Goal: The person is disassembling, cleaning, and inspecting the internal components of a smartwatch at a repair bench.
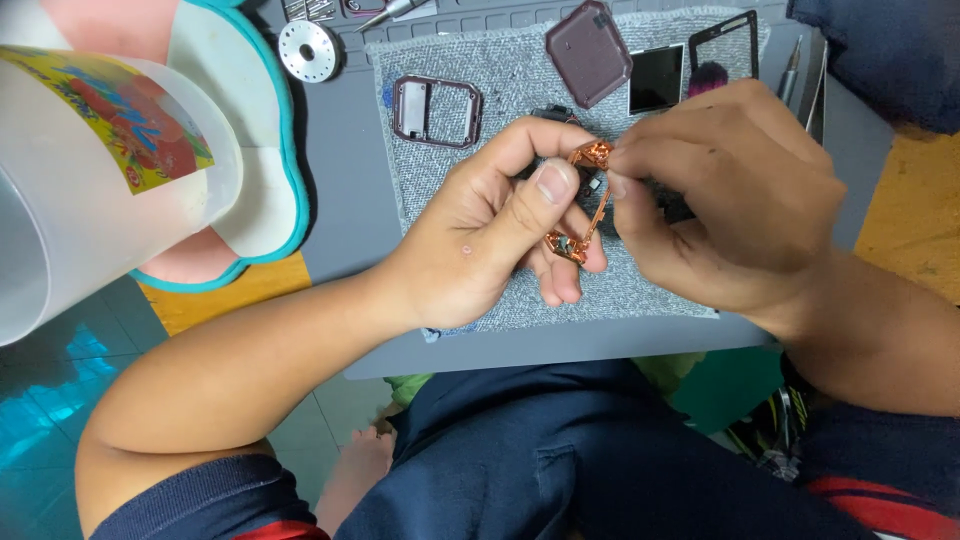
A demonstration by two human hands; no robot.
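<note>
My left hand (490,235) holds a small copper-coloured flexible strip (585,195) between thumb and fingers, above a grey cloth pad (440,200). My right hand (725,190) pinches the strip's upper end with its fingertips. A small dark part lies partly hidden under both hands. On the pad behind them lie a dark maroon rectangular frame (436,110), a maroon back cover (589,52), a small black screen (656,78) and a thin black bezel (722,45).
A translucent plastic cup with a colourful label (90,170) fills the near left. Beside it sit a teal-rimmed dish (268,140) and a round metal disc (309,50). A grey work mat (345,180) lies under the pad. Tools lie at the top edge.
</note>
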